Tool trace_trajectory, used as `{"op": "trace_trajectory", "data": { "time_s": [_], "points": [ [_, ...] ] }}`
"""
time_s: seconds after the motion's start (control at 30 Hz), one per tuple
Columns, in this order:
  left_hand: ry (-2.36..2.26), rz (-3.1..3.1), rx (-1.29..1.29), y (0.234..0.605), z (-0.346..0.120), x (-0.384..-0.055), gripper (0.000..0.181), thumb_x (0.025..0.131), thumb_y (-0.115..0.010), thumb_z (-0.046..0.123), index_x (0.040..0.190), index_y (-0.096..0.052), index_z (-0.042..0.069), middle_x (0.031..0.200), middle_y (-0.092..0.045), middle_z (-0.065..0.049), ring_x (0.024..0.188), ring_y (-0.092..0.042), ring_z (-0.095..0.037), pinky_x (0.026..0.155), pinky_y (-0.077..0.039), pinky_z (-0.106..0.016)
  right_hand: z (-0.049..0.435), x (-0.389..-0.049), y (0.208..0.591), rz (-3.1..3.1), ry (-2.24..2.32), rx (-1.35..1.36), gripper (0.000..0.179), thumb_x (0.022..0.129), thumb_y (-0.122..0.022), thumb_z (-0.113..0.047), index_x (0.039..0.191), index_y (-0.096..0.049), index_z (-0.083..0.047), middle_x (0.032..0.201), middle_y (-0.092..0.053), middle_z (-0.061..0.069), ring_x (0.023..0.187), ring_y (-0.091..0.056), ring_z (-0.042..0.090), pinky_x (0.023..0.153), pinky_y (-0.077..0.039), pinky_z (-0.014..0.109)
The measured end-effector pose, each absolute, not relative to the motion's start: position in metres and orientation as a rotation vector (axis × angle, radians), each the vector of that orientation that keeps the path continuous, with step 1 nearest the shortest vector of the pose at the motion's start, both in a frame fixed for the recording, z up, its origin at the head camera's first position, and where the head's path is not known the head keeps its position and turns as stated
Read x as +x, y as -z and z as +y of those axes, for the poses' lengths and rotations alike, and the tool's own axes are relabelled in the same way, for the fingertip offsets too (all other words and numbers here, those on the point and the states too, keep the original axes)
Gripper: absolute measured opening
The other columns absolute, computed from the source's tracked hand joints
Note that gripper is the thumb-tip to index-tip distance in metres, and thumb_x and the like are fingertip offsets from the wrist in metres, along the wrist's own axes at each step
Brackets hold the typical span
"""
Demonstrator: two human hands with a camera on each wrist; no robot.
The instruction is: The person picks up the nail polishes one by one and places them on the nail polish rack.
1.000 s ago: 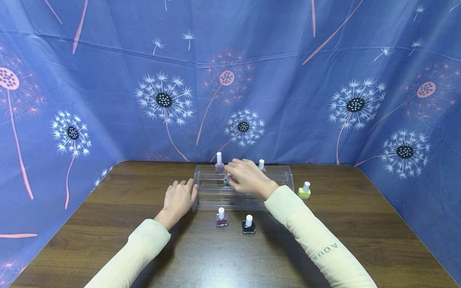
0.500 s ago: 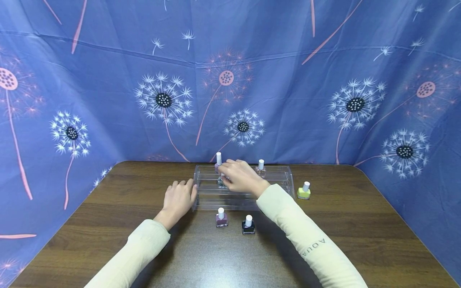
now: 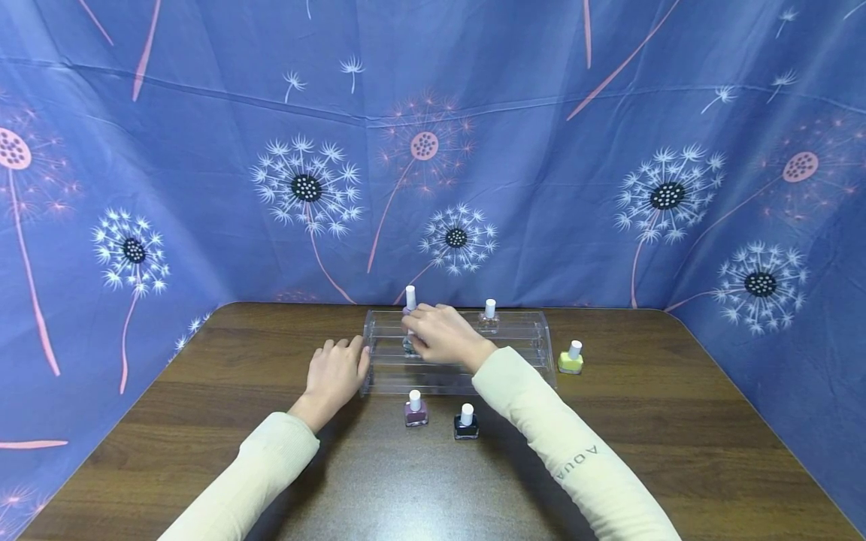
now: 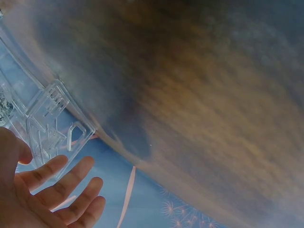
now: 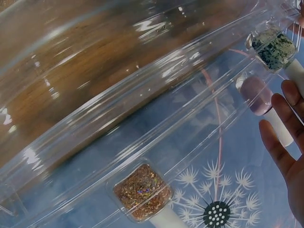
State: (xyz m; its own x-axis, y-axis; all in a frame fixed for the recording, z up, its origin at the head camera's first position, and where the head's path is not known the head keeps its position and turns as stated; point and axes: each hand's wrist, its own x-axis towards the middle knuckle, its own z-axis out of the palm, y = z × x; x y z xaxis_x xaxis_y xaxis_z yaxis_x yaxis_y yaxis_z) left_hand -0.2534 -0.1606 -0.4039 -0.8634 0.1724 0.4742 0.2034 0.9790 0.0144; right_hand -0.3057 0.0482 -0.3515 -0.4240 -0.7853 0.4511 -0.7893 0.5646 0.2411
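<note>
A clear acrylic tiered rack [image 3: 467, 379] stands on the table. My right hand [image 3: 443, 334] is over its middle tier and pinches the white cap of a glitter nail polish bottle [image 5: 273, 51] with dark and pale green flakes. In the right wrist view, a lilac nail polish bottle [image 5: 255, 95] on the rack sits close beside it, partly behind my fingers. Another bottle, with copper glitter polish [image 5: 142, 192], stands farther right on the back tier. At the rack's left end rests my left hand [image 3: 336, 373], its fingers relaxed and the thumb side right at the clear end panel [image 4: 59, 126].
In front of the rack stand a purple nail polish bottle [image 3: 416, 412] and a black one [image 3: 466, 427]. A yellow-green bottle [image 3: 570, 362] is just off the rack's right end. Behind the wooden table [image 3: 271, 330] hangs a blue dandelion-print cloth [image 3: 541, 210].
My right hand has slid left along the rack with the glitter bottle, uncovering the copper glitter bottle on the back tier. The left hand has stayed in place.
</note>
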Motion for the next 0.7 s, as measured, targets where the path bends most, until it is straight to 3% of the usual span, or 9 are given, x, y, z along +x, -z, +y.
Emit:
{"op": "trace_trajectory", "data": {
  "time_s": [0.7],
  "points": [
    [0.074, -2.637, -0.268, 0.405, -0.1608, -0.2538, 0.027, 0.092, -0.049, 0.029, 0.096, -0.061, 0.005, 0.08, -0.066, -0.015, 0.073, -0.061, -0.033, 0.06, -0.048, -0.045, 0.0423, -0.3056, 0.3565, -2.302, 0.005, 1.245, 0.005, 0.081, -0.059, -0.021, 0.083, -0.058, -0.016, 0.082, -0.064, -0.005, 0.078, -0.059, 0.013, 0.058, -0.046, 0.028]
  ]
}}
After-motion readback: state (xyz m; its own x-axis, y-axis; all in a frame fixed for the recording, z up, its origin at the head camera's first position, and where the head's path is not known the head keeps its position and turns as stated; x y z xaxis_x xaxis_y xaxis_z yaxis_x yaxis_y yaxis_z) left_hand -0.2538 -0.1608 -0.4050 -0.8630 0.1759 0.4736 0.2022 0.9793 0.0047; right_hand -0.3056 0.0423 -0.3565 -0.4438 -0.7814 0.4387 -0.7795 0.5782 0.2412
